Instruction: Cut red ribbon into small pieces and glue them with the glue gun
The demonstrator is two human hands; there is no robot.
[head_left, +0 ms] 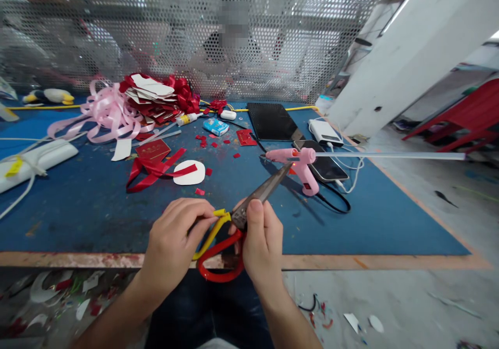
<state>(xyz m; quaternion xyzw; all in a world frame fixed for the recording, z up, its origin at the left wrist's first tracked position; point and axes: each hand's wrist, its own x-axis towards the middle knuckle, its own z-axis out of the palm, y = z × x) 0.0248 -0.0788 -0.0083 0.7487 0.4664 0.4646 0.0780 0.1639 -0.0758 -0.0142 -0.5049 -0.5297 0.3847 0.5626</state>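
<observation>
Hands [263,245] hold red-and-yellow-handled scissors [265,190]; pink glue gun [307,177] beyond, on blue tabletop [384,211].

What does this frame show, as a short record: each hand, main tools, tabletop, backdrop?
Left hand: pinches at the yellow handle of the scissors
Right hand: grips the scissors around the pivot
Scissors: other handle red; blades point away from the person
Hot glue gun: pink, clear glue stick extending from its back
Blue tabletop, left part: pink ribbon, red ribbon, white rounded card
Right part: black tablet, phone, white power bank
Backdrop: perforated screen
</observation>
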